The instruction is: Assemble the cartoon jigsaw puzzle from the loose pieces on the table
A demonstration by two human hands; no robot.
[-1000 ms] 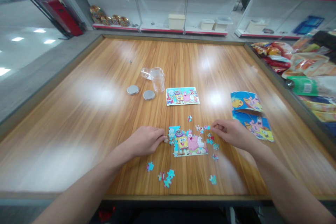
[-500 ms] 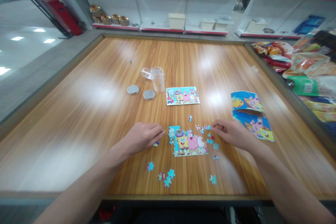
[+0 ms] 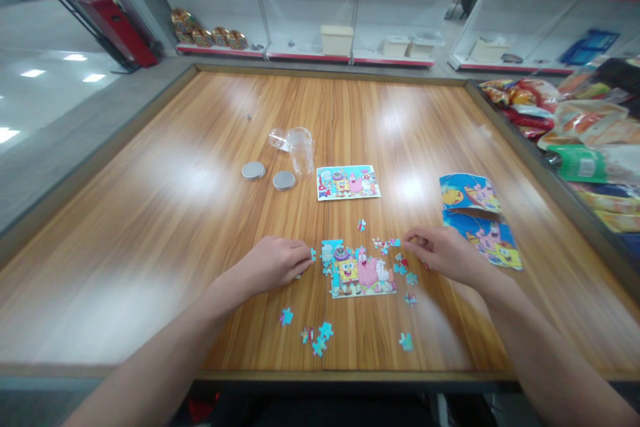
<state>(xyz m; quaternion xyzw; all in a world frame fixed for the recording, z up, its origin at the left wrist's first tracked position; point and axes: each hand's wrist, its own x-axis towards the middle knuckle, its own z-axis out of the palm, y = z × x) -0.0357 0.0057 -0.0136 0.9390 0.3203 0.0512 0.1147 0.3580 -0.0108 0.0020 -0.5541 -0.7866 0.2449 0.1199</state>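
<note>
My left hand [image 3: 284, 260] is closed, its thumb and fingertips pinching a light-blue puzzle piece [image 3: 313, 254] just left of the partly joined cartoon puzzle [image 3: 360, 273]. Part of another piece [image 3: 299, 275] shows beneath that hand. To the puzzle's right, my right hand [image 3: 431, 247] is closed with curled fingers; whatever they may hold is hidden. Its fingertips are beside a blue piece [image 3: 395, 243] at the end of a small joined strip [image 3: 381, 245]. Several loose pieces, among them a green-blue one [image 3: 411, 279], lie below it. A matching picture card [image 3: 349, 183] lies behind the puzzle.
More loose pieces [image 3: 325, 330] lie near the front edge, another [image 3: 406, 341] to their right. Behind are a clear plastic cup [image 3: 301, 152] and two silver lids [image 3: 284, 180]. A folded blue cartoon sheet [image 3: 483, 237] lies right; snack packets [image 3: 580, 140] stand beyond the table edge.
My left hand has shifted slightly, and the light-blue piece at its fingertips now shows more. The right hand has barely moved; the joined puzzle looks the same.
</note>
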